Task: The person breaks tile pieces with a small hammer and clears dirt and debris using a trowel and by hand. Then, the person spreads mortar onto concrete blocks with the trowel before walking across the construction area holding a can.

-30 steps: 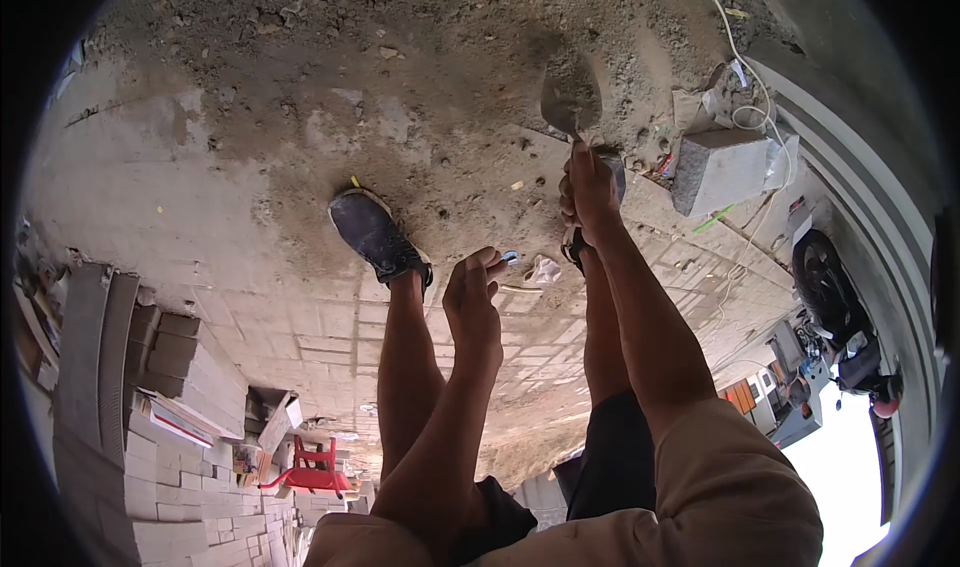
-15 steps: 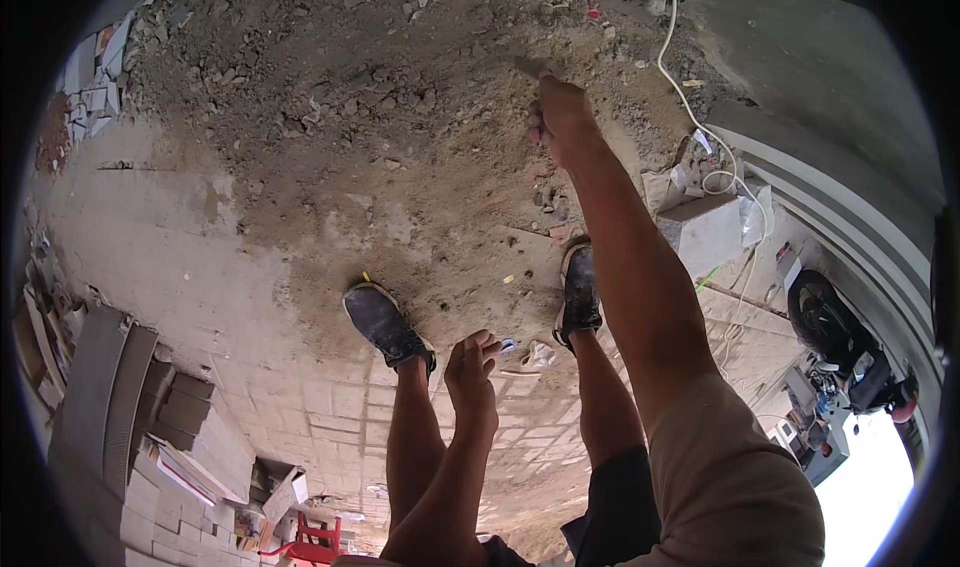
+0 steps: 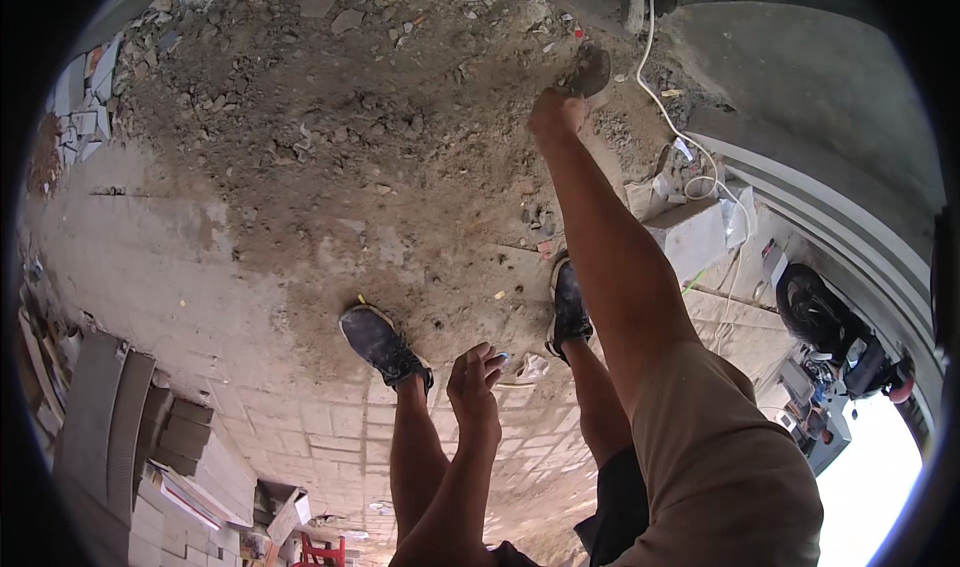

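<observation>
My right hand (image 3: 558, 115) is stretched far forward over the loose dirt, its fingers wrapped round the handle of a trowel (image 3: 590, 72). The trowel's dark blade points away to the right; most of its handle is hidden in my grip. Nearer my body, my left hand (image 3: 474, 379) hangs between my legs with loosely bent fingers, a little apart, and nothing in it. Dirt and rubble (image 3: 330, 107) cover the ground ahead of my shoes.
A white cable (image 3: 648, 77) runs down the right side past a pale block (image 3: 690, 237). Broken tiles (image 3: 85, 107) lie at the far left. Stacked boxes (image 3: 190, 427) and a red plastic stool (image 3: 320, 550) stand lower left. A motorbike wheel (image 3: 808, 307) shows at the right.
My right hand has turned, and the trowel's blade has swung from pointing left to pointing right, showing its broad face. My left hand has barely moved.
</observation>
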Demonstrator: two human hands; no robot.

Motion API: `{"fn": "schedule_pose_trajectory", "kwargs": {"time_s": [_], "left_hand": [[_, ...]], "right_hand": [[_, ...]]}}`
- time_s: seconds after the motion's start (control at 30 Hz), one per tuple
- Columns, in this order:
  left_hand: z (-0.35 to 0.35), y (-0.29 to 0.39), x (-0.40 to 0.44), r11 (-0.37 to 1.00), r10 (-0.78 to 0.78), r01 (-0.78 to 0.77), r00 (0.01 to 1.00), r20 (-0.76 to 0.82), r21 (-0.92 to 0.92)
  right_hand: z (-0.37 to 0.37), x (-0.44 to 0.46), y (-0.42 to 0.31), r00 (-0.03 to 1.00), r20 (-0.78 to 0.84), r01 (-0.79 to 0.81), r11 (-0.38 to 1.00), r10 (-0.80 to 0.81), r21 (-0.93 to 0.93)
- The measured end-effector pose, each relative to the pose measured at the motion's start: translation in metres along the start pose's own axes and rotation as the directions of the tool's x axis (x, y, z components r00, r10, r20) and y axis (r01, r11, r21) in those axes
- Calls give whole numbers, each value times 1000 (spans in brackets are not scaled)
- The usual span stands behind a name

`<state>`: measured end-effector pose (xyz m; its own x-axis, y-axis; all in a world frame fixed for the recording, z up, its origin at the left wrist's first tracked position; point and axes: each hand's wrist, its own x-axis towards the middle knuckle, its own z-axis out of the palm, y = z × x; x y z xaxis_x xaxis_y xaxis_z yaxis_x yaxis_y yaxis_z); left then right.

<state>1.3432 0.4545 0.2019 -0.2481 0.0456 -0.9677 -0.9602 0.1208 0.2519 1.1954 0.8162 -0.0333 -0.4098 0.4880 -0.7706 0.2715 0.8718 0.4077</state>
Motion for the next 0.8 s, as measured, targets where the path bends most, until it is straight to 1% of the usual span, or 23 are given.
{"fn": "schedule_pose_trajectory", "kwargs": {"time_s": [0.03, 0.1, 0.17, 0.2, 0.23, 0.27, 0.3, 0.33, 0.37, 0.43, 0.47, 0.5, 0.53, 0.57, 0.6, 0.63, 0.67, 0.7, 0.73, 0.8], "left_hand": [[2, 0, 2, 1000, 0, 0, 1000, 8, -7], [5, -6, -3, 1000, -16, 16, 1000, 20, -8], [9, -9, -1, 999, -12, 12, 1000, 11, 38], [11, -8, 1, 999, -10, 9, 1000, 15, 43], [11, -8, 2, 999, -4, 3, 1000, 21, 39], [11, -8, 1, 999, -2, 1, 1000, 27, 40], [11, -6, 1, 999, -4, 3, 1000, 30, 47], [13, -2, 2, 1000, -7, 6, 999, 33, 29], [13, 0, 1, 1000, -13, 12, 999, 30, 10], [11, -1, 2, 1000, -17, 16, 1000, 18, 14], [11, -2, 2, 1000, -18, 17, 1000, 19, 18], [12, -5, 2, 1000, -20, 20, 1000, 17, -8], [11, -5, 3, 1000, -20, 20, 1000, 14, -9], [11, -5, 3, 1000, -18, 18, 1000, 14, 7], [11, -7, 2, 999, -21, 20, 1000, 13, 25], [11, -8, -1, 999, -29, 28, 999, 15, 25], [12, -7, -1, 1000, -25, 25, 1000, 15, 16], [13, -8, 0, 1000, -24, 24, 1000, 14, 8], [13, -9, -1, 1000, -29, 28, 999, 21, 10], [13, -12, -1, 998, -11, 9, 999, 31, 63]], "right_hand": [[-26, 9, -10, 996, -84, 8, 992, 2, 122], [-89, -21, -13, 998, -60, 45, 933, -25, 356], [-104, -61, -14, 998, 33, 34, 880, -57, 474], [-85, -63, -25, 972, -61, -50, 451, 229, 891], [-68, -69, -35, 869, 27, 46, -135, 494, 990], [-53, -87, -37, 868, 37, 38, -140, 495, 990], [-40, -106, -33, 852, -134, 166, -17, 506, 986], [-27, -111, -30, 813, -307, 293, 107, 495, 950], [-16, -108, -29, 816, -304, 292, 104, 492, 951], [-11, -107, -35, 896, -44, 169, -247, 443, 954], [-14, -99, -40, 900, -45, 170, -252, 434, 953], [-45, -105, -38, 940, 126, 49, -491, 316, 870], [-65, -107, -42, 951, 267, -90, -684, 157, 724], [-60, -82, -59, 956, 215, -18, -697, 197, 717], [-59, -74, -69, 956, 220, -24, -695, 195, 719], [-59, -68, -75, 961, 66, 46, -391, 267, 919], [-60, -61, -77, 953, -109, 123, -33, 283, 992], [-64, -60, -76, 933, -272, 187, 327, 235, 926], [-65, -60, -74, 907, -400, 232, 640, 129, 732], [-70, -71, -67, 879, -476, 252, 862, -14, 439]]}}
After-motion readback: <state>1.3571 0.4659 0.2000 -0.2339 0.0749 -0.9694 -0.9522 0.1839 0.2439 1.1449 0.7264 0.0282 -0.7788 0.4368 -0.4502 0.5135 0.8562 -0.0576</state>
